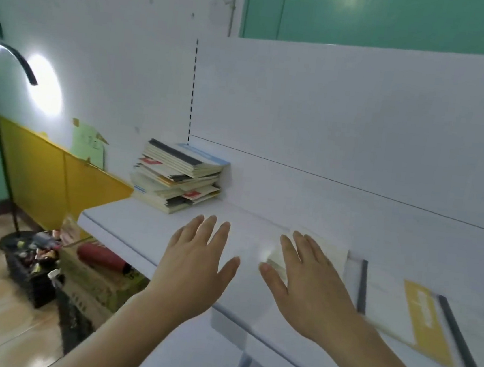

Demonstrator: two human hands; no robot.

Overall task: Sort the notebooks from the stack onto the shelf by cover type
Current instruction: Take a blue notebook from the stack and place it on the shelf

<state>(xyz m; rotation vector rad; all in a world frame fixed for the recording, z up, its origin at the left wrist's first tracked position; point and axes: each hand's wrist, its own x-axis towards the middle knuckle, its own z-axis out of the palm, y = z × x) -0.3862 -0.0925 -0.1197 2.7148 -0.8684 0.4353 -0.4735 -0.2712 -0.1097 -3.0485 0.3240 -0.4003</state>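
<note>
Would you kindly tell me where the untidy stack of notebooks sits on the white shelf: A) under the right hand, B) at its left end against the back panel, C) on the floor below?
B: the stack of notebooks rests at the left end of the white shelf, beyond both open hands.

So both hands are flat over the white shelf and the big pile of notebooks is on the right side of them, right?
Not quite. The head view shows the pile of notebooks on the left side of the hands, at the shelf's far left end. The rest holds: the left hand and right hand are both flat over the white shelf.
</note>
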